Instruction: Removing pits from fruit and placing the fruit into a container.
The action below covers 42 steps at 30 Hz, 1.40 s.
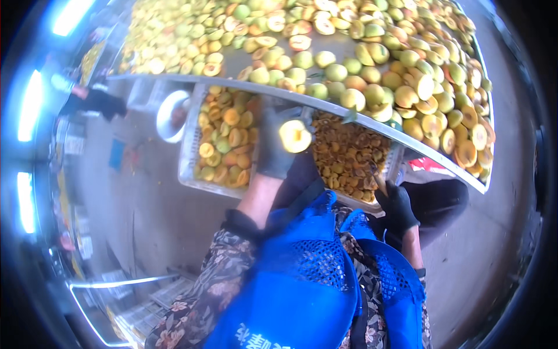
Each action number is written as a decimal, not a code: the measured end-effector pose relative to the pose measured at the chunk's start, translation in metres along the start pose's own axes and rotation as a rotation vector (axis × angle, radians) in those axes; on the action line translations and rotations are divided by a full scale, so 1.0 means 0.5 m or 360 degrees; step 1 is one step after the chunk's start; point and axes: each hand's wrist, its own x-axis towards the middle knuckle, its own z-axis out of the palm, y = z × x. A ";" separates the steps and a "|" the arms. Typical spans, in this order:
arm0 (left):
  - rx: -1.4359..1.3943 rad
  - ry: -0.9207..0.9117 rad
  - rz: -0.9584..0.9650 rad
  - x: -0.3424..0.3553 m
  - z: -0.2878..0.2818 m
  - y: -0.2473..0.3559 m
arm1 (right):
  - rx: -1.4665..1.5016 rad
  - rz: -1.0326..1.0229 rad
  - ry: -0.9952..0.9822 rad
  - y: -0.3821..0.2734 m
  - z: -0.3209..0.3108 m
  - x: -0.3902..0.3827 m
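Note:
My left hand (pixel 274 145), in a dark glove and blurred, is closed on a pale yellow halved fruit (pixel 295 136) above the gap between two crates under the table's edge. The left crate (pixel 187 163) holds yellow, orange and green halved fruit (pixel 226 142). The other crate, on the right, holds small brownish cut pieces (pixel 349 157). My gloved right hand (pixel 392 200) is closed on the light handle of a tool (pixel 381 180) at that crate's right edge; the tool's head is too indistinct to make out.
A long metal-rimmed sorting table (pixel 273 49) carries many whole and halved fruits across the top. A white round container (pixel 168 122) stands left of the crates. A person in dark clothing (pixel 93 104) is at the far left. Wire racks (pixel 133 314) stand at lower left.

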 end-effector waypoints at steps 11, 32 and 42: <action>0.1014 0.1311 0.0442 -0.070 -0.357 0.211 | 0.0537 0.0473 -0.0171 -0.009 0.030 0.001; 0.1474 -0.0570 0.0437 0.391 0.217 -0.054 | 0.0377 0.0338 -0.0254 0.011 0.000 -0.009; 0.1243 -0.0232 0.0855 0.092 0.305 0.045 | 0.0334 -0.0455 0.0591 -0.233 -0.170 0.070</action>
